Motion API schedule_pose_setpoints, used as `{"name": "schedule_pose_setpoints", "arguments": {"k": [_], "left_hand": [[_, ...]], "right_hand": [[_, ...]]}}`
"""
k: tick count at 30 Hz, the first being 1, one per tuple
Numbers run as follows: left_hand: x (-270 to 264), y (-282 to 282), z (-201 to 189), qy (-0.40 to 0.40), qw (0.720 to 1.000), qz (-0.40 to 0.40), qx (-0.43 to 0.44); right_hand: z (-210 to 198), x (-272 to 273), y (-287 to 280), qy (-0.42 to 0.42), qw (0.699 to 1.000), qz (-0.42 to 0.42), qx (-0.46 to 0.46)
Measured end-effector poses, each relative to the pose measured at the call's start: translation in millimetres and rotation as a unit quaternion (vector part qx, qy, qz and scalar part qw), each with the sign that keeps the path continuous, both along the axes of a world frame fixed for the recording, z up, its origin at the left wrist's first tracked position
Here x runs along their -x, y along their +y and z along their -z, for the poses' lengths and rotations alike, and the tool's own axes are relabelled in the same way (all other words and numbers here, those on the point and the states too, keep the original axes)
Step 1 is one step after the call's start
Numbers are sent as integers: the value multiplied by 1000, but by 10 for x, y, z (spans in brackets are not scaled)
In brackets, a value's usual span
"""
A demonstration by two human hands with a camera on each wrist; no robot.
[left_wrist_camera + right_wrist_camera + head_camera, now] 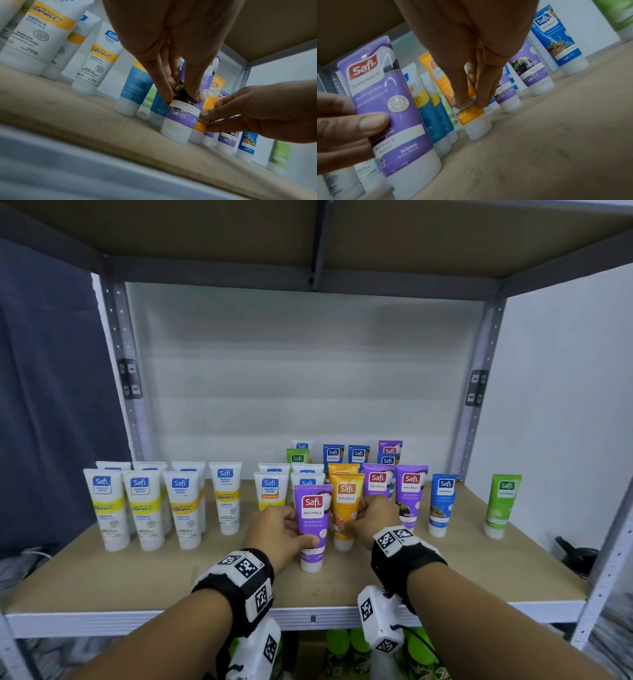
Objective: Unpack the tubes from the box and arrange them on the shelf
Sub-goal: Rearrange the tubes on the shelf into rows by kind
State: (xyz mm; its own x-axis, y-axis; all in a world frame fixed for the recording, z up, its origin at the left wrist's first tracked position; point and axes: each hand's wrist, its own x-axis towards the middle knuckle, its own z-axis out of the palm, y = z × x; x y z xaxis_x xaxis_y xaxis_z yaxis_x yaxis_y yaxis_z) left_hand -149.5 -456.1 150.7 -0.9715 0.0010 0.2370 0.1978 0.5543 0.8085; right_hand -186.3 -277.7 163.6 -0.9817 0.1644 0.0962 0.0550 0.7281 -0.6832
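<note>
A purple tube (pixel 312 525) is being pinched upright on the shelf (pixel 102 577) by the left hand (pixel 274 530), while the orange tube (pixel 346 508) just beside is being pinched by the right hand (pixel 371 517), likely to align the row

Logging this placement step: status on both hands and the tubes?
Left hand grips purple tube, cap down on shelf. Right hand pinches orange tube beside it. Neighbouring tubes crowd close behind.
</note>
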Motion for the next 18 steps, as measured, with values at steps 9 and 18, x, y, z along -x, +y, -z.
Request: {"name": "schedule_pose_setpoints", "arguments": {"k": [9, 18], "left_hand": [[12, -16, 33, 9, 1000, 7, 5], [39, -36, 55, 15, 1000, 10, 4]], "right_hand": [[27, 85, -14, -6, 1000, 6, -5], [31, 105, -17, -5, 1000, 4, -27]]}}
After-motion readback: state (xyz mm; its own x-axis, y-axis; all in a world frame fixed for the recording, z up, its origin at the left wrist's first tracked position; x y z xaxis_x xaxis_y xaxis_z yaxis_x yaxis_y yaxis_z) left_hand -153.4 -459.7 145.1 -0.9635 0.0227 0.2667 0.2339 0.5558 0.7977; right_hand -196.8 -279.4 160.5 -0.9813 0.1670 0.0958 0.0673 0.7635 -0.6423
